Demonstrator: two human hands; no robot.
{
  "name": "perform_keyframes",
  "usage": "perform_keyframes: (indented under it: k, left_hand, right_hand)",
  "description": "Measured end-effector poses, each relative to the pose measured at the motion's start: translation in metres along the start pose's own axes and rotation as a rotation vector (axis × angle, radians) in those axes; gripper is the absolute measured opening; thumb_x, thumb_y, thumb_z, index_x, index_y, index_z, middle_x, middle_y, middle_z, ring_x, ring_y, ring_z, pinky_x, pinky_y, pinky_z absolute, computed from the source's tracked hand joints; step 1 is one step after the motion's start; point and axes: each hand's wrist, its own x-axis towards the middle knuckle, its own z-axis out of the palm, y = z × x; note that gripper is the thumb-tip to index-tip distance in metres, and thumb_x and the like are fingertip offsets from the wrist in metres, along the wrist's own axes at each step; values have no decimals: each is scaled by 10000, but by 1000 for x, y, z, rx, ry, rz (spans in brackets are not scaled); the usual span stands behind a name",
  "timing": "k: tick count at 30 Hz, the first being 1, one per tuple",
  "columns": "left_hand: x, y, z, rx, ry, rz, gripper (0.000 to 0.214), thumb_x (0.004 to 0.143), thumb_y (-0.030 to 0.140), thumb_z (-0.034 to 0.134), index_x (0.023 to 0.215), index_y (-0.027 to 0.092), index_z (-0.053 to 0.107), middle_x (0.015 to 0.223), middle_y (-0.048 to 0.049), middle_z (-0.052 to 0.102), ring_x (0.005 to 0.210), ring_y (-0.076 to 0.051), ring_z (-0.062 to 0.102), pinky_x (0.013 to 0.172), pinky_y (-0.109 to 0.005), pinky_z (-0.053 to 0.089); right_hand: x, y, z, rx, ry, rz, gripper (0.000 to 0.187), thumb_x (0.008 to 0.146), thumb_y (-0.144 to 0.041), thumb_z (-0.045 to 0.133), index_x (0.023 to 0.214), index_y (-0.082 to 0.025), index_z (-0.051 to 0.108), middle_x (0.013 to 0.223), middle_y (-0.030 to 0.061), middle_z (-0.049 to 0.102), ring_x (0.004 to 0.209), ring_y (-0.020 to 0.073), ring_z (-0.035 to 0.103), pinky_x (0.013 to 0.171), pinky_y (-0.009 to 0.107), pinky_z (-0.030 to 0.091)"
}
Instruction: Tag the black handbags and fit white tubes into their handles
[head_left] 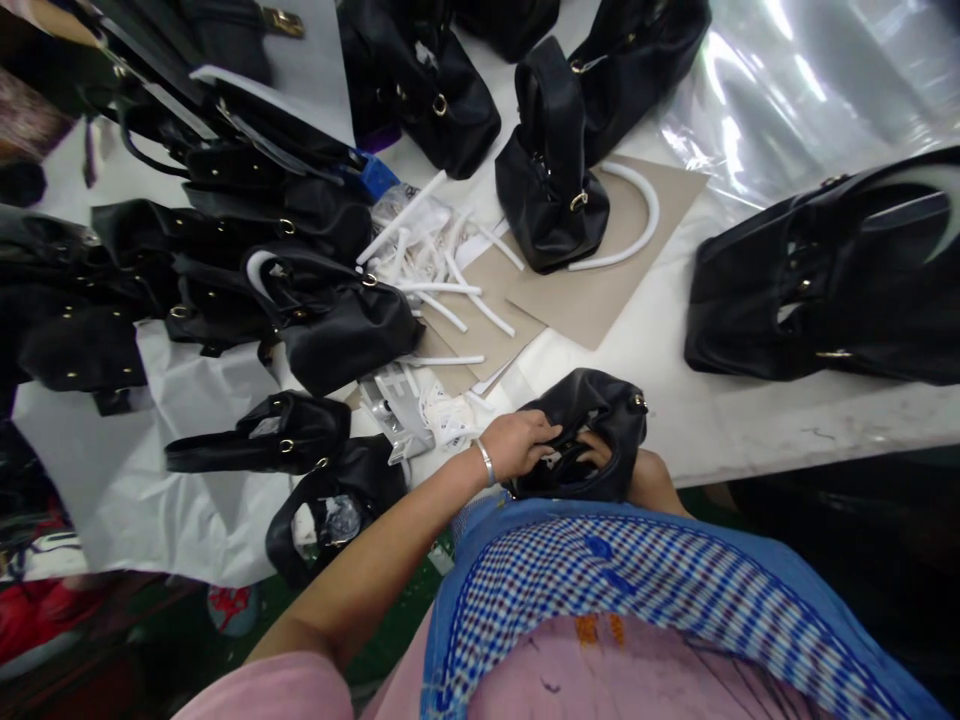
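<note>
A small black handbag [559, 400] with gold hardware lies at the table's front edge, close against my apron. My left hand [519, 443], with a silver bracelet at the wrist, is closed on the near-left rim of its opening. From the other side my right hand [596, 450] reaches through the handle, and its fingers are at the bag's opening. The bag and its handle hide much of that hand, so its grip does not show clearly. White foam tubes [450, 300] and brown cardboard sheets [577, 300] lie just beyond the bag.
More black handbags stand left [337, 330], at the back [555, 180] and right [810, 280]. Clear plastic sheeting [825, 90] covers the far right. White paper [202, 480] hangs over the left edge. Small packets and white tags [450, 415] lie near my left wrist.
</note>
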Motion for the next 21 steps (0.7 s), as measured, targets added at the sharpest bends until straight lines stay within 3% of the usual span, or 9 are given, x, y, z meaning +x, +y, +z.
perform_keyframes:
  k: [4,7,10,13,18,21]
  left_hand:
    - [2,-3,2,-61,90,-64,276,841,218,528,1090,235,646,972,-41,671,886,-180,626,767,-280,506]
    - [1,-4,3,-223,276,-128,240,860,200,502,1026,225,674,955,-32,693,892,-157,631,811,-263,495]
    - [-7,3,3,-312,447,-175,203,867,249,512,971,207,681,924,-36,698,834,-143,633,781,-245,491]
    - [-15,15,0,-330,370,-123,222,881,315,498,946,209,682,929,-21,709,826,-136,640,764,-221,481]
    - [-20,34,-16,-206,128,-77,341,936,385,345,1012,258,652,931,25,720,868,-138,651,762,-223,476]
    - [-23,40,-18,-204,207,-111,373,944,395,302,1014,252,640,909,26,718,859,-132,651,776,-227,483]
  right_hand:
    - [4,2,4,-42,64,-80,325,834,-220,450,1051,-301,679,1183,17,638,958,270,654,745,359,546]
    - [-2,8,5,-111,133,-198,333,839,-208,443,1067,-274,677,1188,36,637,945,252,659,737,339,548]
    - [-15,15,-2,-234,238,-237,343,843,-179,421,1041,-246,693,1155,56,654,761,204,683,625,279,532]
    - [-27,14,-14,-355,259,-238,368,840,-155,402,1055,-252,685,1102,71,677,617,170,659,530,251,484]
    - [-22,-11,-29,-327,74,-180,373,837,-198,409,1124,-267,637,1000,66,707,615,178,657,535,247,469]
    - [-10,-26,-31,-186,53,-150,312,793,-190,446,964,-244,702,887,59,729,740,221,672,638,279,500]
